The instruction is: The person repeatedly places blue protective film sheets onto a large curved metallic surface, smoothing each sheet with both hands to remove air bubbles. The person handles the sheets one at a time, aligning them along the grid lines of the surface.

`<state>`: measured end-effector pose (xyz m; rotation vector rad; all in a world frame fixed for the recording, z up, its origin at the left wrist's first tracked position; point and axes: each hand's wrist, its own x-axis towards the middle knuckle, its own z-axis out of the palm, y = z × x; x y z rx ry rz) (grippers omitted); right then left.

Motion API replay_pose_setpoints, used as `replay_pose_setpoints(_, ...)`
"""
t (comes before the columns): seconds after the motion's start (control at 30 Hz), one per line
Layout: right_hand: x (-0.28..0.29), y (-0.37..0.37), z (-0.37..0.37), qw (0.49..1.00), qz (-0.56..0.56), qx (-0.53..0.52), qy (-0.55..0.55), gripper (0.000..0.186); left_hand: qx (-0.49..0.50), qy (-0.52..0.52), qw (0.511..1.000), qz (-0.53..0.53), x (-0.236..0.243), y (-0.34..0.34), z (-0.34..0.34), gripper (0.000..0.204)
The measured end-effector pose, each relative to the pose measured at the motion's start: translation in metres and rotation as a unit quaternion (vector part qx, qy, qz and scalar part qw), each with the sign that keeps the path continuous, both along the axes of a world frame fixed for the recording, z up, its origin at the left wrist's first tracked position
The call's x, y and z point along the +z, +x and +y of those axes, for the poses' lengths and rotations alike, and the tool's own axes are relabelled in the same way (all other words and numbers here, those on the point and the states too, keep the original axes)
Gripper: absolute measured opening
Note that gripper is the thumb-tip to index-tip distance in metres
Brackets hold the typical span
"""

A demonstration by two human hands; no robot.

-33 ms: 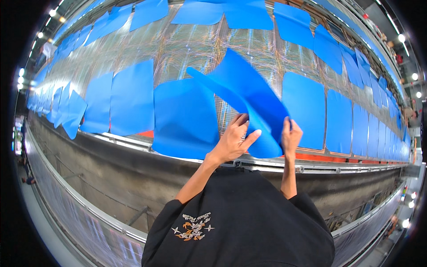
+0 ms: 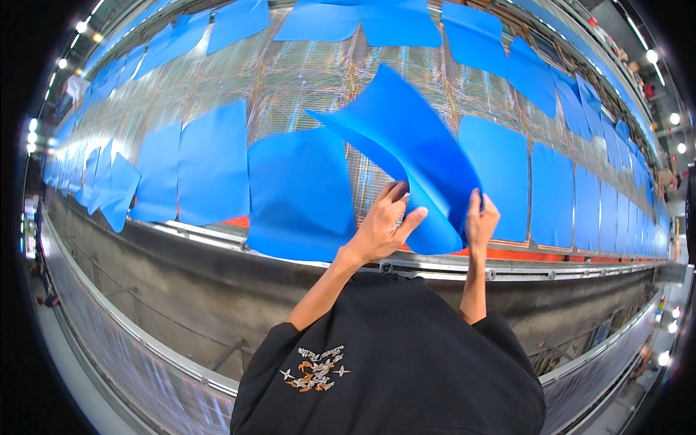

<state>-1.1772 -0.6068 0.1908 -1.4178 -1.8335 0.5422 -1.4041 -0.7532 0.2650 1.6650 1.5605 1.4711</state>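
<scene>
A flexible blue sheet (image 2: 420,130) is lifted and bent between my two hands, its far corner raised and its near part curled, showing a textured underside. My left hand (image 2: 384,226) is closed on the sheet's near left edge, fingers curled and thumb along it. At the right edge my right hand (image 2: 480,219) pinches the sheet. Beneath it, bundles of fine multicoloured threads show through a gap in the row. A flat blue sheet (image 2: 299,194) lies left of the gap, and another sheet (image 2: 494,174) lies to the right, partly behind the held one.
Rows of similar blue sheets (image 2: 399,22) stretch away on both sides over the thread-covered frame (image 2: 290,87). A metal rail (image 2: 565,274) runs along its near edge, with a dark trough (image 2: 196,283) below. Lamps shine at both sides, and other people are small at the edges.
The held sheet has spread slightly wider, its far corner rising and its right edge moving right with my right hand. My left hand stays nearly in place, still gripping.
</scene>
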Motion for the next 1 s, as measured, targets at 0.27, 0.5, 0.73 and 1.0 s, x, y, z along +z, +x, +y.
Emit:
replay_pose_setpoints(0.27, -0.043, 0.046, 0.054, 0.992, 0.012, -0.091, -0.090, 0.046, 0.145, -0.192, 0.968, -0.076, -0.128, -0.058, 0.052, 0.051)
replay_pose_setpoints(0.5, -0.190, 0.050, 0.051, 0.969, 0.149, -0.064, -0.184, 0.028, 0.179, -0.311, 0.933, -0.034, -0.236, -0.103, 0.050, 0.054)
replay_pose_setpoints(0.73, -0.233, 0.091, 0.043, 0.956, 0.016, -0.132, -0.262, 0.064, 0.450, -0.387, 0.794, 0.131, -0.274, -0.178, -0.097, 0.044)
replay_pose_setpoints(1.0, -0.209, 0.098, 0.045, 0.966, 0.017, -0.120, -0.229, 0.058, 0.488, -0.593, 0.618, 0.171, -0.286, -0.256, -0.212, 0.064)
